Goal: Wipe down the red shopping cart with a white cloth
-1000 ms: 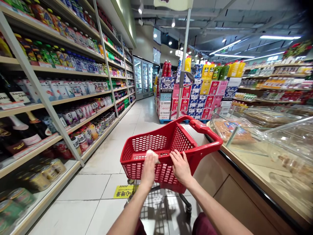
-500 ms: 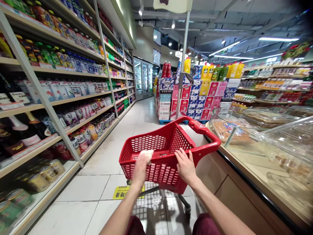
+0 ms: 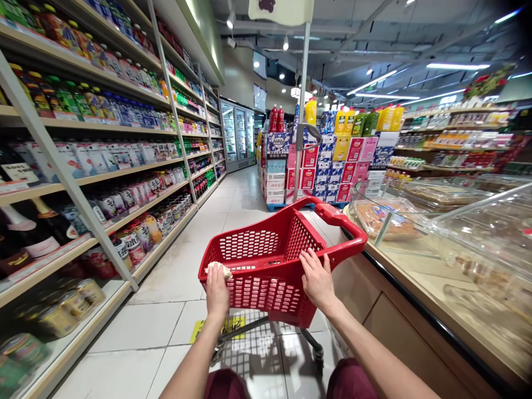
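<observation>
A red plastic shopping cart (image 3: 266, 291) with a perforated basket stands side-on in front of me. My left hand (image 3: 218, 293) is closed on a crumpled whitish cloth (image 3: 224, 270) and presses it to the near rim at the basket's left corner. Over the same rim, close to the handle (image 3: 343, 219), my right hand (image 3: 318, 280) hooks its fingers and grips the cart. Nothing shows inside the basket except a small dark-and-white patch on its floor. Part of the cloth is hidden under my left fingers.
Drink shelves (image 3: 137, 163) run along the left side. A glass-topped bakery counter (image 3: 411, 244) borders the cart on the right. Stacked drink cartons (image 3: 328, 166) stand ahead behind a metal pole (image 3: 301, 100). A yellow floor sign (image 3: 239, 327) lies beneath the cart.
My left hand has slid leftward along the cart's near rim with the cloth, from the middle to the corner. My right hand has stayed on the rim.
</observation>
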A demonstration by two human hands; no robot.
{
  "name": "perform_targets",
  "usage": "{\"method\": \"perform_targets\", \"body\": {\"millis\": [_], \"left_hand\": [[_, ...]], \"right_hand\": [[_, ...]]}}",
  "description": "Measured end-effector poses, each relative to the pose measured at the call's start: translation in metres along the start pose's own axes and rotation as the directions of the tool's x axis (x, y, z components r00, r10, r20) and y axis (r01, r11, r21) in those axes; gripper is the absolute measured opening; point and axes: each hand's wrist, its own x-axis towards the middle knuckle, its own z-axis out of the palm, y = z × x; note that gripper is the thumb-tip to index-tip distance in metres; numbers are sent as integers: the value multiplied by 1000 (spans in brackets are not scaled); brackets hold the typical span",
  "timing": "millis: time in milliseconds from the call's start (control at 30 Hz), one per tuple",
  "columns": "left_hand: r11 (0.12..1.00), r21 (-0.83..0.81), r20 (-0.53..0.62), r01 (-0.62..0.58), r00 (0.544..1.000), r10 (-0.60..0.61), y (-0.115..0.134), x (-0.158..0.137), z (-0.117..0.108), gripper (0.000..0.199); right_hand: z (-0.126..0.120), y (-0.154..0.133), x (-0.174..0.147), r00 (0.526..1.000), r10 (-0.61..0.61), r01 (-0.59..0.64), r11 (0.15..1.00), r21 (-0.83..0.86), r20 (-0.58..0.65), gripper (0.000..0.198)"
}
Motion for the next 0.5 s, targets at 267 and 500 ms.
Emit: {"method": "perform_targets", "body": {"millis": [267,500], "left_hand": [[999,-1,86,-50,995,49,11,-3,16,59],[997,-29,142,-73,987,76,32,-3,24,55]], "right_hand": [[4,-8,-2,1000,-19,19,1000,7,17,45],[8,-15,-7,997,-77,76,997,17,22,47]]}}
